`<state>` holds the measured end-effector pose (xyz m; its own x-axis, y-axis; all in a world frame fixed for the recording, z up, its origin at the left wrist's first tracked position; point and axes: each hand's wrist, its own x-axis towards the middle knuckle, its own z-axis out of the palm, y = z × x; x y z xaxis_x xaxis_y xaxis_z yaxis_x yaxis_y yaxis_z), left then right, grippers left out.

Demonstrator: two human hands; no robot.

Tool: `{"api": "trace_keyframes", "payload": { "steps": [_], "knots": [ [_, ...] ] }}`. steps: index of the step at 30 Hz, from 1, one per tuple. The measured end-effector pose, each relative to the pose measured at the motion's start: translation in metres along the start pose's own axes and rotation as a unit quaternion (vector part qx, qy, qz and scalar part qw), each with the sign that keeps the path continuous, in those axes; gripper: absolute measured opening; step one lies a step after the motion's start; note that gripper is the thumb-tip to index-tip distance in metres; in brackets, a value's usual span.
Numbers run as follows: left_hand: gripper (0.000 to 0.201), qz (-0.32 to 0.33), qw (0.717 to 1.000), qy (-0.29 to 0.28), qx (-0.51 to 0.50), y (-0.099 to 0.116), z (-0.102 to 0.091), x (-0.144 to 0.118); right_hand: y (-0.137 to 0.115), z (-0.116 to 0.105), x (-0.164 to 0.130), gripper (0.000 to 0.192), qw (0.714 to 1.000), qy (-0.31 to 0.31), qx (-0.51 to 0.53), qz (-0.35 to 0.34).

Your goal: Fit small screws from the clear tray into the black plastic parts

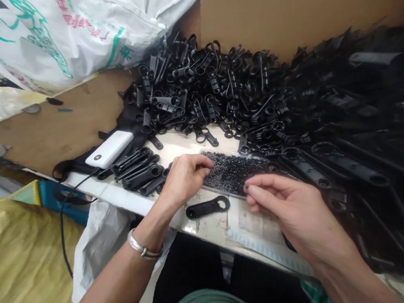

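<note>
A shallow clear tray (227, 194) full of tiny dark pieces (232, 170) lies between my hands. My left hand (185, 175) is at the tray's left end, thumb and forefinger pinched together; whatever is between them is too small to name. At the tray's front right corner, my right hand (284, 198) pinches with thumb and forefinger, a small dark spot showing at the tips. On the table just in front of the tray lies one flat black plastic arm (207, 208) with a toothed ring at its right end.
Behind the tray rises a large heap of similar black parts (213, 84), running down the right side. A row of black arms (138, 169) lies at left beside a white power bank (110, 148) with a cable. Cardboard walls (303, 10) and a white sack (71, 35) stand behind.
</note>
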<state>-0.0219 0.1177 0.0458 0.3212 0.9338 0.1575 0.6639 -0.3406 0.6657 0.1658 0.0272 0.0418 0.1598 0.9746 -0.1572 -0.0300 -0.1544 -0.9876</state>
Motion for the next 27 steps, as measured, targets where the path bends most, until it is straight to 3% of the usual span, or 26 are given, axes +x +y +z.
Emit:
{"api": "trace_keyframes", "payload": {
  "steps": [4, 10, 14, 17, 20, 23, 25, 27],
  "knots": [
    [0.025, 0.018, 0.998, 0.052, 0.038, 0.007, 0.004, -0.002, -0.005, 0.013, 0.011, 0.022, 1.0, 0.01, -0.005, -0.011],
    [0.019, -0.036, 0.982, 0.052, -0.178, 0.011, 0.008, -0.002, -0.013, 0.03, 0.032, 0.024, 0.995, 0.018, -0.09, -0.045],
    [0.02, -0.068, 0.964, 0.028, -0.256, 0.008, 0.01, -0.002, -0.014, 0.038, 0.035, 0.019, 0.976, 0.014, -0.196, -0.098],
    [0.017, -0.077, 0.957, 0.027, -0.277, 0.006, 0.011, -0.002, -0.01, 0.041, 0.034, 0.015, 0.939, 0.031, -0.271, -0.208],
    [0.013, -0.101, 0.936, 0.044, -0.333, 0.006, 0.013, -0.002, -0.004, 0.039, 0.035, 0.02, 0.868, 0.043, -0.361, -0.339],
    [0.014, -0.124, 0.904, 0.058, -0.405, 0.005, 0.012, -0.003, -0.001, 0.034, 0.038, 0.025, 0.834, 0.034, -0.428, -0.348],
    [0.016, -0.13, 0.886, 0.058, -0.441, 0.006, 0.012, -0.004, -0.002, 0.031, 0.039, 0.022, 0.86, 0.033, -0.406, -0.307],
    [0.018, -0.135, 0.87, 0.058, -0.47, 0.007, 0.012, -0.006, -0.005, 0.028, 0.039, 0.016, 0.918, 0.025, -0.319, -0.233]
  ]
}}
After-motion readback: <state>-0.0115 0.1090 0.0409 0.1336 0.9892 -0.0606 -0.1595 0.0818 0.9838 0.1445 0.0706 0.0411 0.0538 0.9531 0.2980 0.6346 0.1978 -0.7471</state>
